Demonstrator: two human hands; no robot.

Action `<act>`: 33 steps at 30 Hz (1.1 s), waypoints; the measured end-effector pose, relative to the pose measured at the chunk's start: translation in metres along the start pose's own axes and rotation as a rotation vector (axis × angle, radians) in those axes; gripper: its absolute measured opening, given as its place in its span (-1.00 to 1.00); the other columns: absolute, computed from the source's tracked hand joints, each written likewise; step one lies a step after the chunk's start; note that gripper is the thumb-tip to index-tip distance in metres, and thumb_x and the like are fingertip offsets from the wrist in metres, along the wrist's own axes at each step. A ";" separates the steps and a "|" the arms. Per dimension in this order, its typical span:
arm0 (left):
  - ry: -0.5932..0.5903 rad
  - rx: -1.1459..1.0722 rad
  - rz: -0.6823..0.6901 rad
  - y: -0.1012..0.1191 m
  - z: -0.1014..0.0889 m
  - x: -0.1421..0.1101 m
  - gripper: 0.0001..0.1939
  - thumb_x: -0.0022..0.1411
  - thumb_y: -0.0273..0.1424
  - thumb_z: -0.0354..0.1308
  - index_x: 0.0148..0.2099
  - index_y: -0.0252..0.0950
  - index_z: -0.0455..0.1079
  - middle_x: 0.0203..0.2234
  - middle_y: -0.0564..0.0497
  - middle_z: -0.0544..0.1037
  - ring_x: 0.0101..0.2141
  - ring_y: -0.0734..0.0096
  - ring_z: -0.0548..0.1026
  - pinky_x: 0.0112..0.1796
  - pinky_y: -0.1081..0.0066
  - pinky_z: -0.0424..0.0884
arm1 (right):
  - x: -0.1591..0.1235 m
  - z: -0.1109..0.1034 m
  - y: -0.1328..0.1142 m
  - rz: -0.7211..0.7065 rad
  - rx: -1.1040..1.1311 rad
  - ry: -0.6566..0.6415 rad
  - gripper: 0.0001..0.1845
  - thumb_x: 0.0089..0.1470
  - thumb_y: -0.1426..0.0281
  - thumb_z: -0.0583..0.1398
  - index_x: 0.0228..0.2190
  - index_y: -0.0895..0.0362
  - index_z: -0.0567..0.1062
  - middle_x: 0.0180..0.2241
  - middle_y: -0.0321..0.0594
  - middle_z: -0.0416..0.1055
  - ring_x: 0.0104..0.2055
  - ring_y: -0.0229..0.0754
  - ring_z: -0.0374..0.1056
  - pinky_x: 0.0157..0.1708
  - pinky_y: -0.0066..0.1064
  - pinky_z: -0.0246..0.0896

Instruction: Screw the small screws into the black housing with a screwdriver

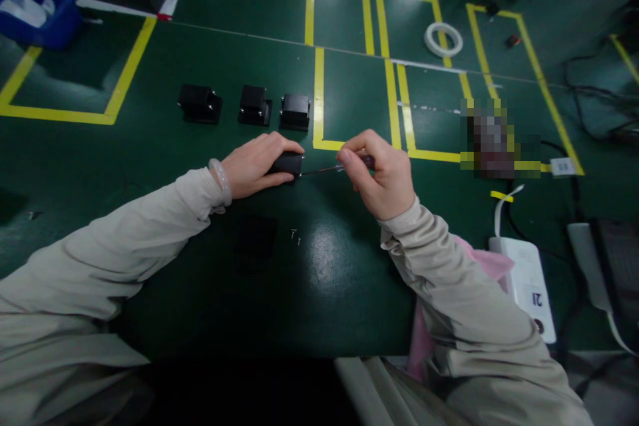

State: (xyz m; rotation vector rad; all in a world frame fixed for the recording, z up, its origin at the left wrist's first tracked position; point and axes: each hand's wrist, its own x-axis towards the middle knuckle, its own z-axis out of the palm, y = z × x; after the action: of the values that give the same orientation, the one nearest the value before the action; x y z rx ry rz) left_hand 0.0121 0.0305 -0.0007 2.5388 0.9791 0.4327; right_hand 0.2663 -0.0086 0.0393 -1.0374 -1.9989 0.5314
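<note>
My left hand (259, 163) is closed around a small black box-shaped part (288, 164) and holds it against the green table. Pinched in my right hand (382, 173) is a screwdriver (327, 169) with a dark handle and a thin shaft. Its tip meets the right end of the black part, at a small shiny screw. Two loose screws (295, 236) lie on the table nearer to me. A flat dark piece (255, 236) rests left of them, hard to make out against the surface. Behind my left hand stand three similar black parts (200, 104) in a row.
Yellow tape (319, 100) marks rectangles on the table. A roll of white tape (443, 40) lies at the back right. A blue bin (37, 13) stands at far left. At right are a white power bank-like device (529, 286), cables and pink cloth (486, 261).
</note>
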 end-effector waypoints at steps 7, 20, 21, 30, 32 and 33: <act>0.001 0.005 0.006 0.000 0.000 0.000 -0.54 0.35 -0.25 0.12 0.22 -0.34 0.29 0.01 -0.19 0.49 -0.03 0.09 0.47 0.03 0.08 0.40 | -0.001 0.001 0.005 -0.041 -0.001 0.030 -0.84 0.33 0.28 0.05 -0.18 0.09 0.36 -0.37 -0.33 0.34 -0.43 -0.34 0.33 -0.38 -0.40 0.28; 0.005 0.003 -0.007 0.000 0.001 -0.001 -0.56 0.36 -0.25 0.12 0.21 -0.30 0.28 0.01 -0.16 0.47 -0.02 0.10 0.46 0.04 0.10 0.39 | -0.002 0.005 0.010 0.015 0.036 0.062 -0.72 0.37 0.13 0.00 -0.14 0.05 0.33 -0.36 -0.28 0.38 -0.43 -0.29 0.32 -0.35 -0.33 0.31; 0.006 0.003 -0.006 0.000 0.001 -0.001 -0.56 0.36 -0.25 0.12 0.21 -0.30 0.28 0.01 -0.16 0.48 -0.02 0.10 0.46 0.04 0.10 0.39 | -0.002 0.005 0.009 0.018 0.032 0.061 -0.73 0.36 0.13 0.02 -0.17 0.05 0.34 -0.38 -0.30 0.37 -0.45 -0.30 0.30 -0.37 -0.34 0.30; 0.011 0.003 0.008 -0.001 0.001 0.000 -0.56 0.36 -0.26 0.13 0.21 -0.31 0.29 0.01 -0.16 0.49 -0.01 0.10 0.46 0.06 0.10 0.38 | -0.003 0.005 0.009 0.003 0.049 0.056 -0.78 0.36 0.20 0.02 -0.11 0.06 0.33 -0.47 -0.38 0.30 -0.51 -0.32 0.25 -0.41 -0.36 0.23; 0.010 0.004 0.001 0.000 0.001 0.000 -0.56 0.35 -0.26 0.14 0.21 -0.30 0.29 0.01 -0.15 0.49 -0.01 0.11 0.46 0.06 0.10 0.38 | -0.003 0.006 0.008 -0.021 0.077 0.063 -0.77 0.34 0.24 0.04 -0.05 0.08 0.30 -0.45 -0.37 0.27 -0.47 -0.29 0.27 -0.38 -0.34 0.25; 0.007 0.005 -0.003 0.000 0.001 0.000 -0.56 0.35 -0.26 0.14 0.21 -0.29 0.29 0.01 -0.15 0.49 -0.01 0.11 0.46 0.05 0.10 0.39 | -0.003 0.005 0.008 -0.025 0.083 0.061 -0.77 0.33 0.24 0.05 -0.06 0.08 0.30 -0.45 -0.38 0.26 -0.47 -0.29 0.27 -0.39 -0.35 0.24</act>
State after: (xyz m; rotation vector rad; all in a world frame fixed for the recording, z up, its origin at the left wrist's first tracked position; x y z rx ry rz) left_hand 0.0120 0.0302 -0.0017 2.5413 0.9881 0.4397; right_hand 0.2668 -0.0066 0.0299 -0.9655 -1.9171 0.5581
